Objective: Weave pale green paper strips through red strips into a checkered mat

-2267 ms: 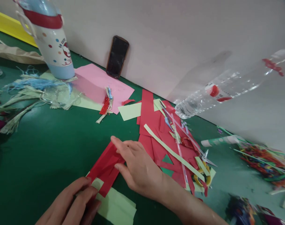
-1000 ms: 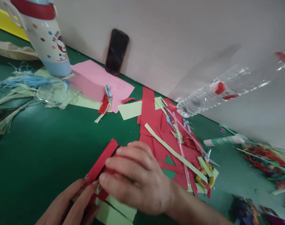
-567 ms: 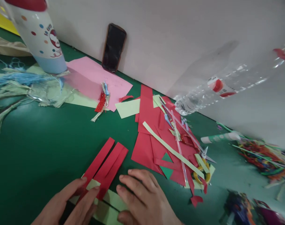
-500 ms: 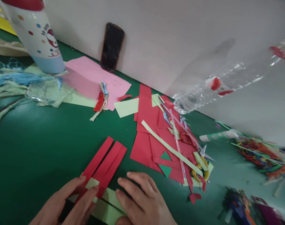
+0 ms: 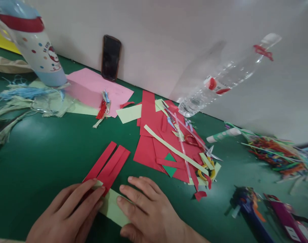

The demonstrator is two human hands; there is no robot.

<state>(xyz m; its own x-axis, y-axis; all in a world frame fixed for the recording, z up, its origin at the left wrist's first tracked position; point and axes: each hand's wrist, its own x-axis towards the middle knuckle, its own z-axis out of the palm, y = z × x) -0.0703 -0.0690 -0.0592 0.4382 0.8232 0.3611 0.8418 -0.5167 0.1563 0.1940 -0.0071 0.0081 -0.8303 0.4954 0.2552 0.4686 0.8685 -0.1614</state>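
My left hand (image 5: 67,216) lies flat on the green table (image 5: 42,158), fingers stretched out over the near ends of red paper strips (image 5: 108,163) and a pale green paper strip (image 5: 112,209). The red strips fan out away from me. My right hand (image 5: 148,212) rests beside it, fingers spread and pressing the pale green strip from the right. Neither hand grips anything.
A heap of red and pale green paper (image 5: 164,141) with scissors (image 5: 206,165) lies to the right. A clear plastic bottle (image 5: 219,82), a phone (image 5: 110,57) against the wall, pink paper (image 5: 98,91), a cartoon flask (image 5: 34,44), tassels (image 5: 102,108), a glue gun (image 5: 247,209).
My right hand left the red strips and drew back to the pale green strip. The red strips now lie flat and fanned out. The view shifted slightly.
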